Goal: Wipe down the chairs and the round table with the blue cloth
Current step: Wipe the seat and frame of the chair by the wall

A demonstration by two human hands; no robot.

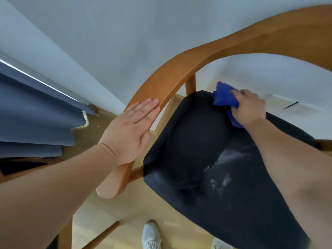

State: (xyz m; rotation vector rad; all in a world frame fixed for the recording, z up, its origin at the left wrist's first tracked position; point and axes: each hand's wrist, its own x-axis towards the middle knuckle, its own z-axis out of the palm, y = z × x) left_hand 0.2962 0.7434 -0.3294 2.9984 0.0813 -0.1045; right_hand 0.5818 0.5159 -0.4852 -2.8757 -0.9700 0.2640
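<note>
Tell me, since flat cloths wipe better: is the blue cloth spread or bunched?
Bunched: the blue cloth is crumpled in the right hand on the black seat.

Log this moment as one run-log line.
right hand: wiping black seat rear with blue cloth | left hand: flat on wooden armrest | white smears: remaining

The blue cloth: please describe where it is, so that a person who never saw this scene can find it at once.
Find the wooden chair with the curved armrest and the black seat cushion. At the cushion's far edge, near the white wall, the right hand presses a bunched blue cloth on the seat. It is the only bright blue thing there.
</note>
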